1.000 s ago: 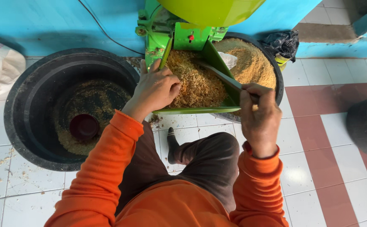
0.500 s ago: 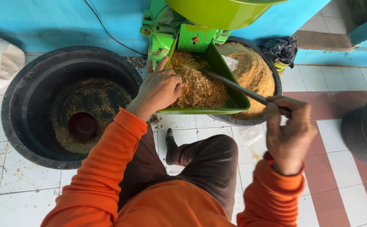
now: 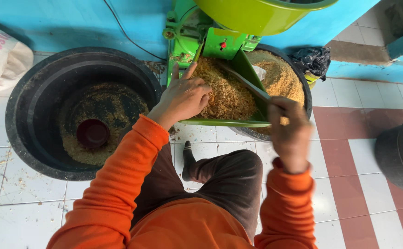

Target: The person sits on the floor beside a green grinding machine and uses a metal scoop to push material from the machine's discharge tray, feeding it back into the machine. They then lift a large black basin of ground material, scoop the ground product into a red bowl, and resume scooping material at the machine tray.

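Your left hand (image 3: pixel 183 97) lies palm down on the heap of tan shredded feed (image 3: pixel 227 90) in the bright green metal chute tray (image 3: pixel 231 122), fingers spread and loose, closed on nothing. Your right hand (image 3: pixel 290 133) hangs just past the right-hand lip of that tray, its fingers clamped together round the handle end of a long dark flat-bladed tool (image 3: pixel 245 84), whose blade slants up across the tray's right wall and lies against the feed. The tray juts out from the green milling machine (image 3: pixel 197 39), under the wide lime-green plastic hopper bowl (image 3: pixel 252 16). Behind and to the right of the tray stands a black round tub heaped with fine golden meal (image 3: pixel 282 78). To the left of the tray sits a big black plastic tub (image 3: pixel 40 92) on the white tiled floor (image 3: pixel 8 207), with a thin layer of meal and a small dark red cup (image 3: pixel 92 133) at its bottom. Below the tray your knee in dark brown trousers (image 3: pixel 231 177) is bent.
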A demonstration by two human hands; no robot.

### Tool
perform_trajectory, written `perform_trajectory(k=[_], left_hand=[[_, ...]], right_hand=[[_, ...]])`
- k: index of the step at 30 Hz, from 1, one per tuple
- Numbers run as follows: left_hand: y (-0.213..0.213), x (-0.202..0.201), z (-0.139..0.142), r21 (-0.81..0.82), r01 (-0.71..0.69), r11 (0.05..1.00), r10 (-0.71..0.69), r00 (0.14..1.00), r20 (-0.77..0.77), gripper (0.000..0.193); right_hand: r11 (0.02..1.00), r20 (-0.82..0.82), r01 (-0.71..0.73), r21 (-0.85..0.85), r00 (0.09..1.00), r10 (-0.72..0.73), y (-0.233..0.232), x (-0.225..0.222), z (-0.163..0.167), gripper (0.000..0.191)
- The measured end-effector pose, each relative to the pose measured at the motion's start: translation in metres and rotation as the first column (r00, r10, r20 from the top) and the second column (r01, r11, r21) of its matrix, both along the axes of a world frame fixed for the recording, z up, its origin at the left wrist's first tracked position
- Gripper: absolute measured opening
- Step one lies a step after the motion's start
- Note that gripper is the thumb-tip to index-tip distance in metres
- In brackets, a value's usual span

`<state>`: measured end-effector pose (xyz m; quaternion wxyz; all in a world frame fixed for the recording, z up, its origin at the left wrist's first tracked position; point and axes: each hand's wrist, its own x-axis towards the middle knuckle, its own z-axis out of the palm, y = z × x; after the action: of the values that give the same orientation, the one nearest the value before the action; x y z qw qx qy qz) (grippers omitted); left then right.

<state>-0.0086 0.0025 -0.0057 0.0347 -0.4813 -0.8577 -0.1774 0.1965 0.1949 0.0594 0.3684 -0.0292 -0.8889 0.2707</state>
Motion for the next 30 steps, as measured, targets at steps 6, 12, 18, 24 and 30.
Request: perform_trajectory(k=[6, 12, 18, 24, 30], left_hand=[[-0.001, 0.0, -0.003, 0.075, 0.014, 0.997, -0.012, 0.999, -0.031, 0.024], [-0.001, 0.001, 0.001, 0.009, -0.006, 1.0, 0.006, 1.0, -0.021, 0.02], [0.002, -0.003, -0.005, -0.012, 0.024, 1.0, -0.025, 0.998, -0.05, 0.025], [0.043, -0.017, 0.0, 0.11, 0.197, 0.974, -0.178, 0.971, -0.161, 0.037], [0.058, -0.009, 0.011, -0.299, 0.209, 0.931, -0.206, 0.978, 0.044, 0.02]], right_hand=[[0.992, 0.106, -0.119, -0.042, 0.987, 0.123, -0.003, -0.011, 0.016, 0.012], [0.977, -0.02, -0.037, 0.21, 0.999, 0.042, -0.004, -0.033, -0.019, 0.011], [0.979, -0.123, -0.008, -0.202, 0.992, -0.018, 0.004, 0.033, 0.027, 0.018], [0.994, -0.039, 0.101, -0.049, 0.994, -0.103, 0.015, 0.073, 0.075, 0.025], [0.989, 0.05, 0.146, 0.036, 0.988, -0.148, 0.008, 0.072, 0.088, 0.023]])
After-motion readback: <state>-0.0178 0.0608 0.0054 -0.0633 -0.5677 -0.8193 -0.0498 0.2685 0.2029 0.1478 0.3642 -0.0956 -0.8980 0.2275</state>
